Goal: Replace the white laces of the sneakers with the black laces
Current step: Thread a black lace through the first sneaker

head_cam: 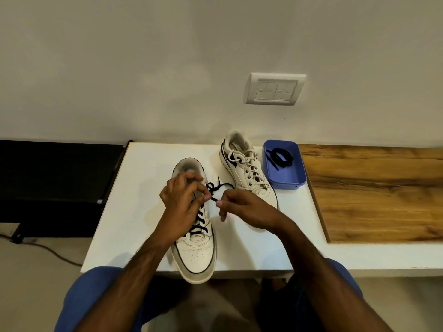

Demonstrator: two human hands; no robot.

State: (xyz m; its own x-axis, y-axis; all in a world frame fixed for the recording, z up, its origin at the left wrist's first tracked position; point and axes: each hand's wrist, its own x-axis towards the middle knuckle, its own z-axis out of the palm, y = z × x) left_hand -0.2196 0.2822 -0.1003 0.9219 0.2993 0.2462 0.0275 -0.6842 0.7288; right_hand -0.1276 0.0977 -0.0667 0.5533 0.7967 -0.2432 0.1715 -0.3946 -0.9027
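The near sneaker (195, 238) is lying on the white surface (251, 248), toe hanging over the front edge, threaded with a black lace (200, 220). Above it, the left hand (182, 200) and the right hand (242, 206) are each pinching the lace ends in curled fingers. Farther back, the white-laced sneaker (244, 168) is sitting just beside a blue tray (287, 180) holding the spare black lace (281, 158).
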